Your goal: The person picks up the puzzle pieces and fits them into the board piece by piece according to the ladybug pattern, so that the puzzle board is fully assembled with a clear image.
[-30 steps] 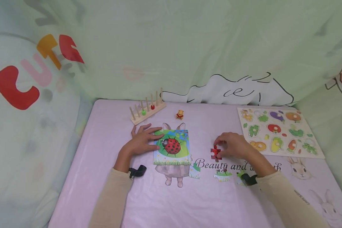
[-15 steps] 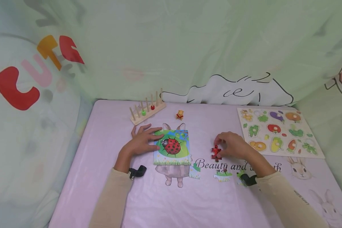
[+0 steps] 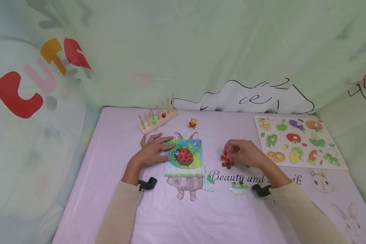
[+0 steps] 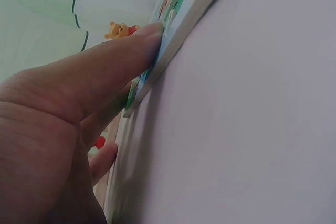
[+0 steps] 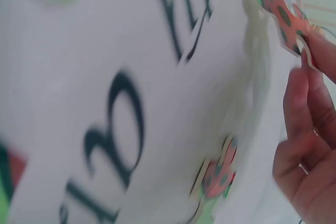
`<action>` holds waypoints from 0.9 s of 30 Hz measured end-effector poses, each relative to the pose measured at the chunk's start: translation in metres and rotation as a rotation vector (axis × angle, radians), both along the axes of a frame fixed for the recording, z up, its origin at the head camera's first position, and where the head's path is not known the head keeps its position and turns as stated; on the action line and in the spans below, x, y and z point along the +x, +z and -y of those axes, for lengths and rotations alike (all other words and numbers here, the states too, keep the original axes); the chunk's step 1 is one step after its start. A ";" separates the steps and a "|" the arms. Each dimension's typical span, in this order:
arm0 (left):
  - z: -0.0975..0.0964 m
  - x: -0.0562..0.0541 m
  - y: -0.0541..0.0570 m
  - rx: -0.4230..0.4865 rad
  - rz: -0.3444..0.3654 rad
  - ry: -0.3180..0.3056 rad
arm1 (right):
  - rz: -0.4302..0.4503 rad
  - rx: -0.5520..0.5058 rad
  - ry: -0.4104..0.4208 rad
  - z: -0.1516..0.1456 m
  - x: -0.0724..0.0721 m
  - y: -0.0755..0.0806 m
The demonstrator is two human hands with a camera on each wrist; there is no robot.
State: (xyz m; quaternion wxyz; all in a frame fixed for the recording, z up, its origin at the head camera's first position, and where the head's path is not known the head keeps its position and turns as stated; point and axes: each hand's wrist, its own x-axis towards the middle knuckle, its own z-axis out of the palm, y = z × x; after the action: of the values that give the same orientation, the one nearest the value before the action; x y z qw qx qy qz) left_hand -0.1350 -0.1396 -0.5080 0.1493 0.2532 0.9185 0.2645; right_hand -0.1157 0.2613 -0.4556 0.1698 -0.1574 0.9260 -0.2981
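A square ladybug picture board point(image 3: 184, 172) lies on the table in the head view. My left hand point(image 3: 152, 151) rests at its left side with spread fingers, the thumb point(image 4: 134, 43) touching the board's edge in the left wrist view. My right hand point(image 3: 245, 152) pinches a red, black-spotted puzzle piece point(image 3: 227, 161) between thumb and fingers. This piece point(image 5: 283, 17) hangs above the table in the right wrist view. Another red spotted piece point(image 5: 215, 177) lies on the cloth below the hand.
Green puzzle pieces point(image 3: 238, 188) lie near the lettering, one point(image 3: 208, 184) beside the board. Behind stand a wooden peg rack point(image 3: 158, 122) with beads and a small bear figure point(image 3: 192, 123). A vegetable puzzle board point(image 3: 302, 142) lies at the back right.
My right hand has lifted the red puzzle piece and moved it slightly left, tilting it. The left hand and the board have stayed in place.
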 end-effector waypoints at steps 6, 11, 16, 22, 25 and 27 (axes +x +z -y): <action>-0.001 0.000 0.002 0.000 -0.001 -0.004 | 0.109 -0.127 -0.060 0.016 -0.002 0.002; -0.001 0.001 0.001 -0.007 -0.004 -0.003 | 0.161 -0.181 -0.092 0.032 -0.005 -0.003; 0.000 0.001 0.001 -0.008 -0.006 -0.003 | 0.167 -0.214 -0.080 0.048 -0.006 -0.003; 0.000 0.001 0.002 -0.011 -0.008 -0.005 | 0.167 -0.234 -0.070 0.067 -0.007 -0.002; 0.001 0.001 0.001 -0.015 -0.008 -0.003 | 0.173 -0.246 -0.072 0.075 -0.008 -0.003; 0.001 0.000 0.001 -0.015 -0.007 -0.003 | 0.184 -0.260 -0.073 0.081 -0.009 -0.003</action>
State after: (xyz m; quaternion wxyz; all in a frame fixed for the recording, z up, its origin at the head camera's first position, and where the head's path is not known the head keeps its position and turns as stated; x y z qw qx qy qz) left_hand -0.1346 -0.1403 -0.5072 0.1482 0.2543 0.9206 0.2565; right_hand -0.1245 0.1807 -0.4588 0.2211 -0.1163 0.8654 -0.4344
